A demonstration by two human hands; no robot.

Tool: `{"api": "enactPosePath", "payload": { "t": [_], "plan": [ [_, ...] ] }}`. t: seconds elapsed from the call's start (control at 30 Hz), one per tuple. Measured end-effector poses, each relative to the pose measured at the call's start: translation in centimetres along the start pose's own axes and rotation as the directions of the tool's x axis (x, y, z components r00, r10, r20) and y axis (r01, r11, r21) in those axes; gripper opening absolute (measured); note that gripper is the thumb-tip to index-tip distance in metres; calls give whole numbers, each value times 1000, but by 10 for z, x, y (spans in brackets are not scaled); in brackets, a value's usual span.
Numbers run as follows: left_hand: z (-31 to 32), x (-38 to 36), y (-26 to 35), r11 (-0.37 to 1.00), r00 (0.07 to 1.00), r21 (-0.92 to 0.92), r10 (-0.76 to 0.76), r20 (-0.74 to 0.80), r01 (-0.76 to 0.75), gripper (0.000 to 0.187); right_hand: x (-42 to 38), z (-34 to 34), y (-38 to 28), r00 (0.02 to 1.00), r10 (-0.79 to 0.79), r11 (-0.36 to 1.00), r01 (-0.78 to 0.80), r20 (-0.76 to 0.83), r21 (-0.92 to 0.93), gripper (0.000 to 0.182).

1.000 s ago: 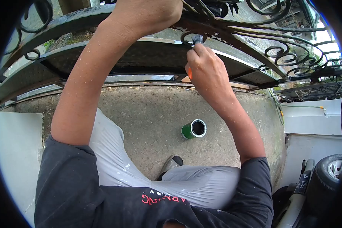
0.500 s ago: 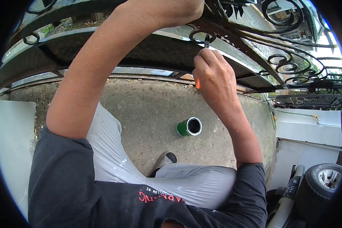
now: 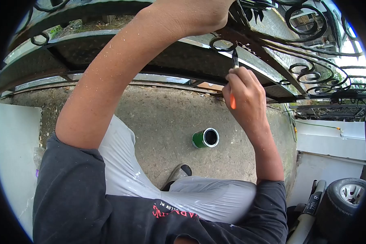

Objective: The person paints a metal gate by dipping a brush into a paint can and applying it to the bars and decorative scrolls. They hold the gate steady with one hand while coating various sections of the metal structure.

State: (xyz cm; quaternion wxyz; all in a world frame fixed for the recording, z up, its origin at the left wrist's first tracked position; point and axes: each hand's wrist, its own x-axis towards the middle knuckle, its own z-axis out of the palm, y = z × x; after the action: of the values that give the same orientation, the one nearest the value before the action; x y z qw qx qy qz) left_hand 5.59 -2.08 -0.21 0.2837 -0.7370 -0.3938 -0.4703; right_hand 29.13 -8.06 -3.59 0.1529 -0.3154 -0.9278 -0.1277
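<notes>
Up top, L hand (image 3: 199,14) gripping gate (image 3: 272,44), R hand (image 3: 246,97) w/ brush (image 3: 234,61)

Orange-handled brush (image 3: 233,81) upright against black ironwork (image 3: 248,40)

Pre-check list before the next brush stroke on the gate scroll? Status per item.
1. Right hand grips the paintbrush: ok.
2. Bristles at the small scroll ring: ok, they sit just below it; contact cannot tell.
3. Left hand steadies the iron gate: ok.
4. Paint can open and upright on the ground: ok.
5. Paint level in the can: cannot tell.
6. Shoe apart from the can: ok.
</notes>
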Motion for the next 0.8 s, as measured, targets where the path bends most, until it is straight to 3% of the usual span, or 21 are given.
{"api": "enactPosePath", "payload": {
  "t": [0.07, 0.1, 0.13, 0.17, 0.2, 0.23, 0.3, 0.33, 0.37, 0.4, 0.43, 0.47, 0.5, 0.57, 0.63, 0.73, 0.8],
  "plan": [
    [-1, 1, 1, 999, 999, 6, -32, -5, 33, 27, -1, -16, 0, 999, 24, 977, -13, -49, 212, 4],
    [-4, 2, 2, 999, 999, 1, -36, -1, 36, 27, 5, -26, 9, 1000, 24, 965, -26, 11, 261, 6],
    [-8, 4, 5, 995, 989, -2, -99, 111, 100, 26, 12, -37, 23, 998, 34, 948, -51, 60, 315, 7],
    [-10, 6, 4, 995, 991, 12, -100, 94, 100, 27, 17, -46, 36, 994, 53, 922, -87, 100, 377, 9],
    [-9, 8, 3, 996, 993, 18, -86, 86, 85, 28, 23, -57, 46, 916, 333, 782, -401, 224, 477, 14],
    [-8, 9, 5, 998, 994, 10, -63, 93, 63, 28, 21, -69, 56, 740, 554, 518, -665, 382, 537, 18],
    [-8, 13, 10, 996, 986, 8, -88, 143, 88, 29, -3, -84, 73, 732, 651, 419, -566, 200, 710, 26],
    [-7, 15, 8, 998, 988, -15, -65, 141, 68, 27, -19, -77, 65, 650, 759, 320, -439, 50, 840, 26],
    [-13, 13, 3, 995, 954, 102, -33, 298, 3, 40, -32, -65, 51, 519, 851, 251, -269, -80, 930, 27],
    [-8, 10, 2, 997, 971, 80, -21, 238, 2, 38, -40, -43, 34, 375, 918, 187, -123, -129, 975, 29],
    [-2, 10, 0, 998, 985, 58, -8, 172, -2, 37, -45, -16, 16, 244, 963, 102, 48, -110, 994, 26],
    [-2, 13, 4, 998, 980, 62, -2, 201, -11, 36, -46, 20, 1, 95, 990, 79, 265, -107, 961, 22],
    [-4, 15, 6, 998, 972, 70, -6, 234, -10, 35, -44, 47, -10, 45, 999, -15, 337, 0, 942, 20],
    [-3, 15, 7, 995, 965, 97, -2, 262, -25, 35, -31, 92, -17, -74, 991, -60, 496, 111, 866, 21],
    [-1, 14, 12, 994, 948, 106, -45, 316, 12, 35, -22, 103, -17, -122, 982, -59, 517, 142, 854, 19],
    [-5, 17, 16, 992, 941, 129, -38, 337, -7, 36, -9, 94, -14, -72, 989, -77, 501, 130, 862, 17],
    [-5, 17, 18, 991, 945, 137, -34, 325, -11, 36, 4, 95, -14, -95, 970, -121, 611, 224, 782, 17]
  ]
}}
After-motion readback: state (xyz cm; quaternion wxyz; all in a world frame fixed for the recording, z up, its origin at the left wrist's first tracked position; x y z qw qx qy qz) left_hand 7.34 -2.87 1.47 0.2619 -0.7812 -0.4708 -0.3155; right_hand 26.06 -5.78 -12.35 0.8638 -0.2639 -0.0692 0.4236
